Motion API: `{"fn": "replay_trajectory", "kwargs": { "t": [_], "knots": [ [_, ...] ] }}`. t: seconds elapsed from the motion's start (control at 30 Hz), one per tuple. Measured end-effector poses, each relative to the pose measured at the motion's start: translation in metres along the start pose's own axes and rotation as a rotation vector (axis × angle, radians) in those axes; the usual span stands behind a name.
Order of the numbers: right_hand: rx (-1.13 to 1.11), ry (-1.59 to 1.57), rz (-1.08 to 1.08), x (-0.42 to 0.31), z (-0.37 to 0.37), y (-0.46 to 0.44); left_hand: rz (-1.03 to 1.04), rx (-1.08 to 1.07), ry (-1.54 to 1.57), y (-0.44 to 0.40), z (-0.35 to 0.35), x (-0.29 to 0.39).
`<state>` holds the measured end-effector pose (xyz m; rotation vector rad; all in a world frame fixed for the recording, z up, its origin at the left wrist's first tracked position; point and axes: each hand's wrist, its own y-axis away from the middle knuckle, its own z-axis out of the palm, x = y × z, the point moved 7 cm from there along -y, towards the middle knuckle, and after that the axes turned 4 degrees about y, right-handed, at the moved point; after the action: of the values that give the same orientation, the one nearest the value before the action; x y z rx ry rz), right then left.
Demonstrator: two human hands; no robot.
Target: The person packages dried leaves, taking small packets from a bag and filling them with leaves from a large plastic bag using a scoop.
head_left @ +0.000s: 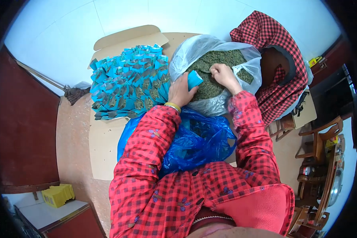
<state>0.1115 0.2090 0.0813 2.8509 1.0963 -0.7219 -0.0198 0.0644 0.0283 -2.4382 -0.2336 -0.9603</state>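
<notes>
Turquoise packet at a plastic bag of dried leaves.
My left hand pinches it close, presumably for easy reach; over the leaves, my right hand bunches its fingertips (on what, I cannot tell).

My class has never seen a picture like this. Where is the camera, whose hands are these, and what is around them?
No machine here: one camera on a person's head looks down along their checked sleeves at their bare hands. On cardboard are many blue packets. Beside them is a clear plastic bag of dried green flakes; a blue plastic bag lies nearer the body. The left hand holds a single packet. The right hand is over the flakes; whether it grips anything is unclear.
</notes>
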Motion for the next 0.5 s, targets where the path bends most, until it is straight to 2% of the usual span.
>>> {"fn": "replay_trajectory", "kwargs": {
  "t": [0.07,0.23,0.3,0.37,0.4,0.5],
  "knots": [
    [0.003,0.033,-0.024,-0.014,-0.02,0.014,0.013,0.033,-0.018,0.001,-0.003,0.002],
    [0.083,0.2,-0.303,-0.061,-0.023,0.047,0.049,0.07,-0.034,0.001,-0.002,0.002],
    [0.123,0.259,-0.381,-0.072,-0.018,0.053,0.009,0.006,-0.033,0.0,0.001,0.0],
    [0.208,0.376,-0.587,-0.092,-0.018,0.062,0.026,0.019,-0.038,0.001,-0.001,0.001],
    [0.207,0.375,-0.591,-0.092,-0.018,0.06,0.044,0.029,-0.04,0.002,-0.002,0.002],
    [0.185,0.426,-0.311,-0.066,-0.025,0.039,0.003,-0.011,-0.041,0.001,0.0,0.0]
  ]
}}
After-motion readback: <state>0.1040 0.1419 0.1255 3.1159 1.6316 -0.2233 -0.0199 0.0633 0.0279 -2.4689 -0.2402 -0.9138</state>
